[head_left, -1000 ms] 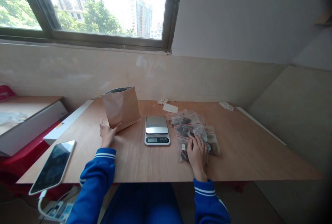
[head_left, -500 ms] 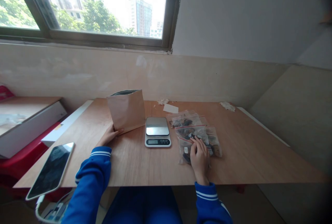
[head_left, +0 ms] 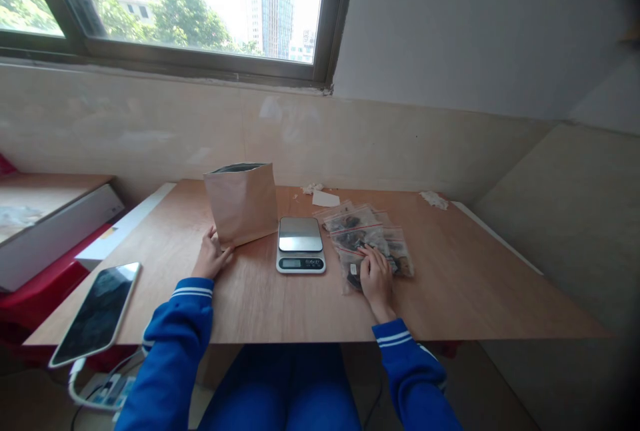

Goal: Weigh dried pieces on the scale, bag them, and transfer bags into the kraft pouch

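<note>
A light brown paper pouch [head_left: 241,206], its top gaping, stands upright on the table's left side. My left hand [head_left: 213,256] is closed at its lower left corner, thumb in front and fingers along the side edge. On the right lies an overlapping pile of clear zip bags [head_left: 357,238] with red seal lines and dark items inside, too indistinct to name. My right hand [head_left: 376,279] rests on the front bags, fingers stretched over the plastic. Between pouch and bags sits a digital kitchen scale [head_left: 301,236] with a bare metal plate.
A phone [head_left: 97,314] on a white charging cable [head_left: 75,384] lies at the table's left edge. Behind the scale are a white card [head_left: 325,199] and crumpled scraps [head_left: 313,188]. More scraps [head_left: 434,200] lie at the back right. The wall [head_left: 425,151] borders the table behind.
The view has tilted down slightly. My left fingers have shifted up along the pouch's side edge. My right hand stays on the zip bags, which sit a little closer to the scale.
</note>
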`<state>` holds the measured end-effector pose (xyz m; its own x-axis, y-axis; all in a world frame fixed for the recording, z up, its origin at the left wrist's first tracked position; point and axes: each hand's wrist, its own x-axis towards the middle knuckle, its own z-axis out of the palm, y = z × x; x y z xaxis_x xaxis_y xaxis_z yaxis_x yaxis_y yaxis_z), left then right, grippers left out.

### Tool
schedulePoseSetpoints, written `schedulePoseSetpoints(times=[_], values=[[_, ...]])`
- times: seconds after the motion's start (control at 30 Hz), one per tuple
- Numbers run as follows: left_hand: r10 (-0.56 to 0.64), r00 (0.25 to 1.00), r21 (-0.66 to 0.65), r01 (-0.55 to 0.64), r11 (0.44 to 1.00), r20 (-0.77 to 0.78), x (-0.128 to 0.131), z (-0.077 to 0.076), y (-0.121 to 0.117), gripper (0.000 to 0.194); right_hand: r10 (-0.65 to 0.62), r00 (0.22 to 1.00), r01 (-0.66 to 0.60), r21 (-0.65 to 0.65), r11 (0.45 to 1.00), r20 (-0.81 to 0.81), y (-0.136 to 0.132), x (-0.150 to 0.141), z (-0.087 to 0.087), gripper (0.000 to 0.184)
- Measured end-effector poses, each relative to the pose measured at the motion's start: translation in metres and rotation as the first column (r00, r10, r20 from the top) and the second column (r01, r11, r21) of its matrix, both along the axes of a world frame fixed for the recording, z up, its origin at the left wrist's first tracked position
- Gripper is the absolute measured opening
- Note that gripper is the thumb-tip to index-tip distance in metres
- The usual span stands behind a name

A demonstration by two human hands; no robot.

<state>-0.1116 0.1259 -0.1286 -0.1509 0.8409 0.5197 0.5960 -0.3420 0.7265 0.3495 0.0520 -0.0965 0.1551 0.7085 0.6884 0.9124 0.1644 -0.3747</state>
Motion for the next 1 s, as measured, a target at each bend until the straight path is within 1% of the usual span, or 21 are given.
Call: schedulePoseSetpoints(times=[0.13,0.3,0.43,0.53,0.63,0.8,0.9,1.0], values=[[0.136,0.987,-0.037,-0.14,0.989,-0.09,0.006,-0.004,-0.018,0.085,0.04,0.999,-0.04,0.015,0.999,-0.032,0.002,0.004,-0.002,0.036],[0.199,0.97,-0.059,-0.209,0.976,-0.142,0.017,-0.004,-0.044,0.081,0.056,0.995,-0.051,0.059,0.997,-0.087,0.0,0.004,-0.004,0.034],[0.191,0.971,-0.074,-0.203,0.976,-0.143,0.024,0.0,-0.059,0.077,0.071,0.992,-0.068,0.035,0.997,-0.103,0.0,0.005,-0.003,0.035],[0.184,0.971,-0.054,-0.194,0.979,-0.15,0.027,0.004,-0.065,0.071,0.077,0.99,-0.074,0.026,0.997,-0.119,-0.001,0.005,-0.003,0.035],[0.188,0.968,-0.036,-0.197,0.98,-0.169,0.03,0.009,-0.069,0.061,0.085,0.988,-0.083,0.024,0.996,-0.129,-0.001,0.005,-0.002,0.035],[0.183,0.941,-0.052,-0.206,0.977,-0.284,0.035,0.015,-0.073,0.043,0.087,0.987,-0.085,0.024,0.996,-0.136,-0.001,0.005,-0.003,0.034],[0.193,0.927,-0.045,-0.218,0.975,-0.321,0.036,0.018,-0.075,0.039,0.085,0.986,-0.081,0.036,0.996,-0.146,-0.002,0.005,-0.002,0.031],[0.201,0.931,-0.048,-0.226,0.973,-0.305,0.036,0.021,-0.076,0.035,0.094,0.985,-0.088,0.05,0.995,-0.147,-0.004,0.005,0.001,0.025]])
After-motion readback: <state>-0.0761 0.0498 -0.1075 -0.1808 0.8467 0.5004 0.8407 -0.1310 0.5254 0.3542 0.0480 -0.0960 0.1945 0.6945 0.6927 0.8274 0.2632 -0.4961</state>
